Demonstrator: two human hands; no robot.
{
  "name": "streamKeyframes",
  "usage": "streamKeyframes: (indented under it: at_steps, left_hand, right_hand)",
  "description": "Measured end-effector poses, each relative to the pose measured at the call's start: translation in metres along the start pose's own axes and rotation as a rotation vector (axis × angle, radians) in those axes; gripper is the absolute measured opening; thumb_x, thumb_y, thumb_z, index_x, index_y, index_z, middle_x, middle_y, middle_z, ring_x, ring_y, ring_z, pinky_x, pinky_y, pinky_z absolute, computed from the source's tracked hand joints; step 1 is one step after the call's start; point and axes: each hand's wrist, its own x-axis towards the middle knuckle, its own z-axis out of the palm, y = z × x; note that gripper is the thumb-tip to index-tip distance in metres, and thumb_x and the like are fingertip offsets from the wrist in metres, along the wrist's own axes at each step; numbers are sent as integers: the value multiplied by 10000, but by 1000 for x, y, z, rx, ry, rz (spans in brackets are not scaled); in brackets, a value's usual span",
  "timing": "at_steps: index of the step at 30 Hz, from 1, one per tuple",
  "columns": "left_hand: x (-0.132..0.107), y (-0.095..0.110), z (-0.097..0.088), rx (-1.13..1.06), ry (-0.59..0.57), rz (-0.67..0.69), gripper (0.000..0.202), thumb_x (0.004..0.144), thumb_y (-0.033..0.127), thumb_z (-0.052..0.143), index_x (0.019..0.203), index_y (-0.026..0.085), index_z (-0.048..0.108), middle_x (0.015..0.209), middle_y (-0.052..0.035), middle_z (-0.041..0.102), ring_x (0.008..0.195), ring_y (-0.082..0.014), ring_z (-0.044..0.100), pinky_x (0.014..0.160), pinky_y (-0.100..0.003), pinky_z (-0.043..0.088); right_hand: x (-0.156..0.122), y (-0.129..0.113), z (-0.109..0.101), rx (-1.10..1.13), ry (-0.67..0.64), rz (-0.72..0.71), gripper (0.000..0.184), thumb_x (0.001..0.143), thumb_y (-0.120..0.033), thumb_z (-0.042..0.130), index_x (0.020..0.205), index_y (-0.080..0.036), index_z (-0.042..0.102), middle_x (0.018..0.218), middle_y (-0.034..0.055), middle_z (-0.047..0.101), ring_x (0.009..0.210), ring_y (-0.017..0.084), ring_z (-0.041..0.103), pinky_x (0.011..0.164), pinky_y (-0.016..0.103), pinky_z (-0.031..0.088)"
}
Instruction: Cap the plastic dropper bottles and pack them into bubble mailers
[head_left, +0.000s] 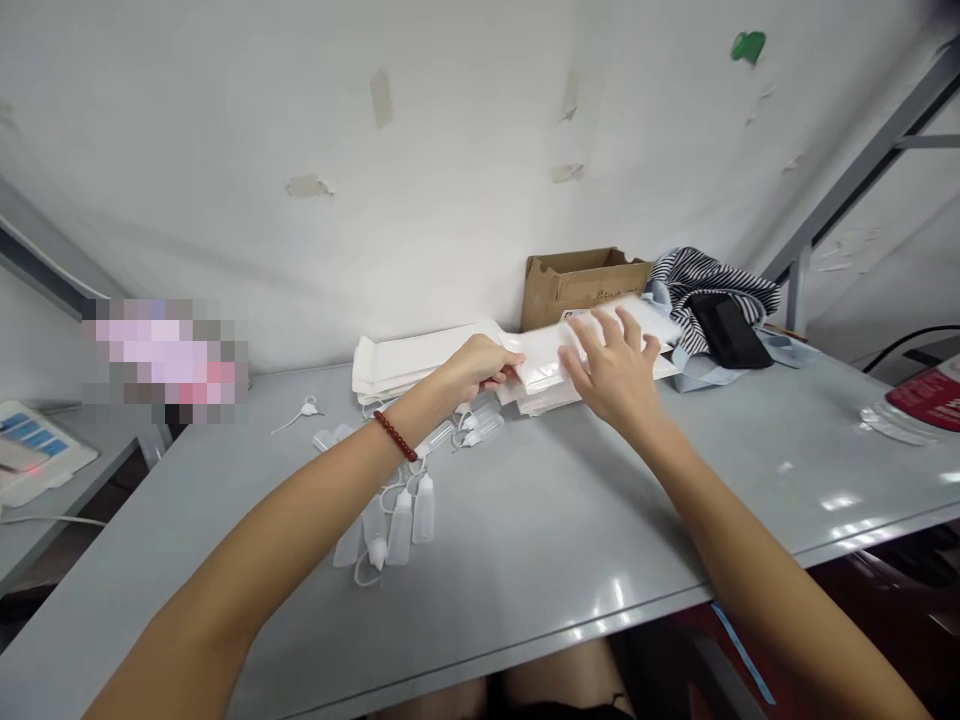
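My left hand point(484, 367), with a dark red bead bracelet point(396, 436) on the wrist, pinches the near left edge of a glossy white plastic bag point(541, 360). The bag is raised above other flat white packets and its far end is blurred. Over its right part my right hand point(616, 375) is open, fingers spread; whether they touch the bag is hard to tell. Behind my left hand lies a stack of flat white packets point(420, 360). Several small clear squeeze bottles point(401, 527) with white tethered caps lie below and beside my left forearm.
An open cardboard box point(581, 280) stands against the wall. To its right are a striped cloth bag point(705, 270) and a black pouch point(726, 330). One loose white cap point(307, 407) lies left on the grey table point(570, 540). A red-labelled bottle point(926, 400) is at the right.
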Motion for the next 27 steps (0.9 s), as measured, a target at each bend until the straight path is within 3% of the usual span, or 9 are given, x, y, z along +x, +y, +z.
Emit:
streamKeyframes:
  at_steps: [3, 6, 9, 11, 13, 16, 22, 27]
  left_hand:
    - [12, -2, 2, 66, -10, -43, 305, 899, 335, 553, 1120, 125, 553, 1073, -81, 597, 897, -176, 611, 762, -360, 535]
    - [9, -9, -9, 168, 51, -12, 291, 910, 361, 528, 1052, 113, 579, 992, -71, 623, 828, -158, 621, 730, -339, 534]
    - [1, -24, -36, 346, 185, 52, 252, 890, 342, 522, 901, 110, 617, 876, -74, 659, 800, -184, 629, 749, -345, 510]
    - [-3, -38, -59, 491, 277, 115, 194, 808, 289, 598, 909, 126, 632, 982, -98, 665, 1008, -252, 587, 905, -381, 439]
    - [-7, -54, -79, 619, 284, 164, 233, 751, 280, 644, 944, 149, 646, 1094, -96, 651, 1153, -297, 508, 990, -407, 371]
    - [-7, -74, -96, 775, 249, 193, 255, 797, 307, 626, 1000, 153, 634, 1127, -95, 635, 1151, -285, 514, 992, -436, 379]
    - [0, -90, -94, 991, 227, 201, 299, 905, 338, 540, 1138, 152, 555, 1150, -85, 578, 995, -205, 588, 850, -416, 507]
    - [-16, -75, -99, 1095, 440, 178, 258, 918, 280, 500, 1119, 137, 577, 1029, -91, 636, 923, -216, 620, 809, -407, 505]
  right_hand:
    - [5, 13, 13, 43, -155, 58, 435, 955, -433, 268, 1243, -222, 515, 1287, 179, 507, 1216, 407, 375, 861, 696, 309]
    - [8, 19, 19, 83, -164, 72, 468, 960, -449, 215, 1280, -234, 480, 1294, 170, 504, 1207, 385, 387, 867, 669, 323]
    - [10, 23, 23, 99, -171, 77, 489, 961, -462, 188, 1300, -246, 466, 1308, 149, 501, 1223, 364, 386, 901, 630, 321]
    - [12, 25, 25, 108, -174, 75, 501, 961, -467, 175, 1298, -247, 474, 1314, 142, 502, 1228, 352, 393, 923, 610, 315]
    - [14, 26, 28, 114, -173, 75, 509, 963, -467, 167, 1295, -244, 482, 1324, 144, 497, 1234, 345, 397, 937, 603, 309]
    - [16, 26, 30, 116, -163, 81, 507, 967, -461, 174, 1300, -234, 481, 1346, 154, 482, 1253, 342, 389, 949, 611, 301]
    - [13, 18, 22, 112, -77, 95, 523, 974, -453, 197, 1387, -188, 376, 1452, 178, 344, 1368, 314, 253, 1020, 594, 249]
    - [6, 8, 8, 189, 149, -3, 468, 978, -403, 240, 1370, -193, 384, 1443, 147, 373, 1380, 266, 257, 1072, 538, 213]
